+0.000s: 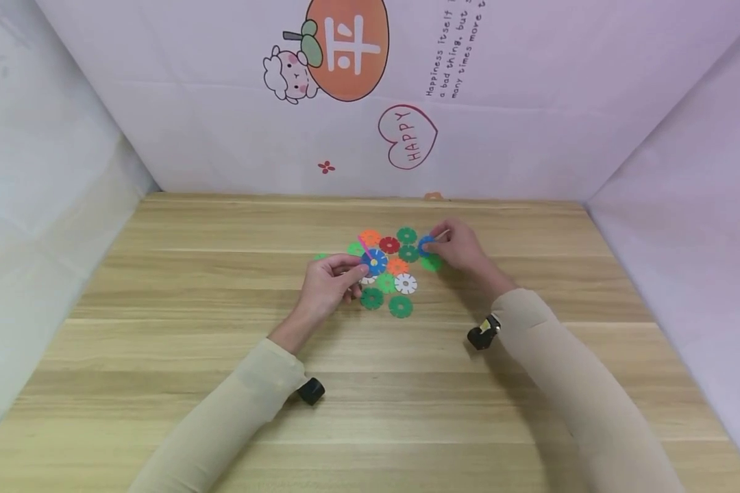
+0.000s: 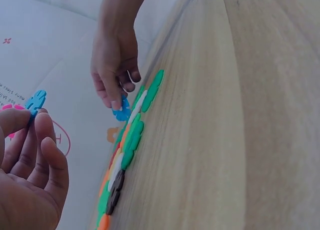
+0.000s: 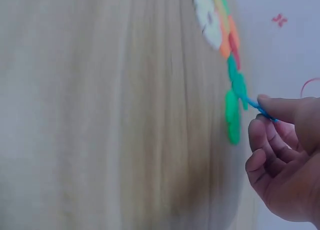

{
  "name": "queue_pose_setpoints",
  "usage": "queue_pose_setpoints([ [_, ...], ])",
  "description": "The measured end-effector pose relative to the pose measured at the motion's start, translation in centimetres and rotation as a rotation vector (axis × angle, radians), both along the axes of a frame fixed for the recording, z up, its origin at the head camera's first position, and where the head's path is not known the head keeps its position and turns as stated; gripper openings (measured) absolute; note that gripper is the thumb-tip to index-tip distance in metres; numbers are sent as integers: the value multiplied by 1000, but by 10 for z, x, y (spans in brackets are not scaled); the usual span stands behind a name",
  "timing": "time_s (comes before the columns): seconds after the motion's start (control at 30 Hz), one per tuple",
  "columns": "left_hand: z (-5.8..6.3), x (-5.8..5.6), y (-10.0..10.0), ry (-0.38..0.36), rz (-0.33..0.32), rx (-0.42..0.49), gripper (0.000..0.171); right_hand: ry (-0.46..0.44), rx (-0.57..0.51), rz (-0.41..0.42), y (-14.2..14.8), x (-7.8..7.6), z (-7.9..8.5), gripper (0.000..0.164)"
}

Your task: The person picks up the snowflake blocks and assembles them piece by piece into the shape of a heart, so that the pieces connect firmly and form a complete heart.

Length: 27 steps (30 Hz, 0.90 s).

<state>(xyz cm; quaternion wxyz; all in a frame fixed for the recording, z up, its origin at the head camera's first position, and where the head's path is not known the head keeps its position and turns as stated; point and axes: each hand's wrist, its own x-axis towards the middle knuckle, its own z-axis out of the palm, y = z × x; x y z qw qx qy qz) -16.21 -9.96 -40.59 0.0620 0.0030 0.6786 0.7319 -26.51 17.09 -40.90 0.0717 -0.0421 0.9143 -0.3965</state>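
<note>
My left hand [image 1: 325, 286] pinches a blue notched plastic disc [image 1: 377, 263] between thumb and fingers, above the pile. A pink disc [image 1: 364, 245], seen edge-on, stands joined to that blue disc. At the right end of the pile, my right hand [image 1: 461, 246] pinches another blue notched disc [image 1: 426, 246] by its edge. The right wrist view shows this blue disc [image 3: 256, 106] tilted, its far edge right at the green discs [image 3: 239, 87]. Several flat discs lie loose beneath both hands, among them red [image 1: 389, 245], orange [image 1: 398, 266] and white [image 1: 405, 284] ones.
The discs lie on a wood-grain table [image 1: 370, 411]. A white printed cloth [image 1: 222, 137] rises behind its far edge, with plain white cloth at both sides. Small black cameras [image 1: 311, 391] hang at the wrists. Two dark green discs [image 1: 401, 306] lie nearest the front.
</note>
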Motion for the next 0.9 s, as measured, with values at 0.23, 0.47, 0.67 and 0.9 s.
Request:
queue_pose_setpoints([
  [0.23,-1,0,2,3,-2,3,17,9,-234,20,-3,29,14,38],
  [0.47,0,1,8,-2,5,-1,17,-19,-496,59,-20,59,41,41],
  [0.67,1,0,13,51,-1,-53,19,-30,-571,63,-32,72,51,40],
  [0.9,1,1,18,69,15,-70,15,-10,-603,40,-33,74,49,32],
])
